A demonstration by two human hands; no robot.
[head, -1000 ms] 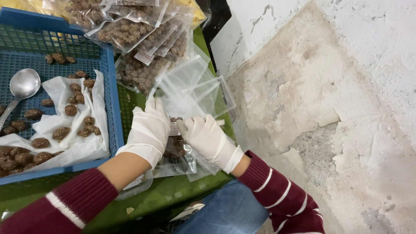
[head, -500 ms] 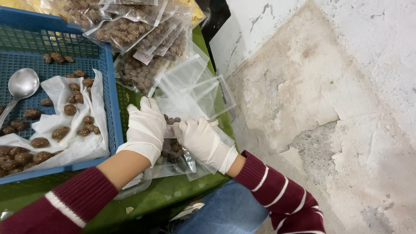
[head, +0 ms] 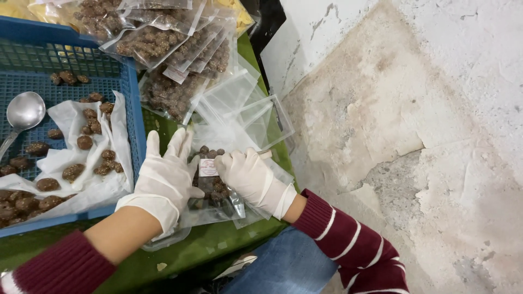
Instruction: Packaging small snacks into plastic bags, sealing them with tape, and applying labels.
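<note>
Both white-gloved hands press a small clear plastic bag of brown sesame-coated balls point(head: 211, 182) on the green surface point(head: 218, 247). Left hand point(head: 166, 179) lies flat, fingers now spread wider; right hand point(head: 250, 177) still pinches the bag's top edge beside the blue plastic crate point(head: 131, 92).

The left hand point(head: 166, 177) covers much of the filled clear bag point(head: 212, 188) beneath it. The spoon point(head: 22, 114) handle and blue crate point(head: 133, 103) run off the left edge.
</note>
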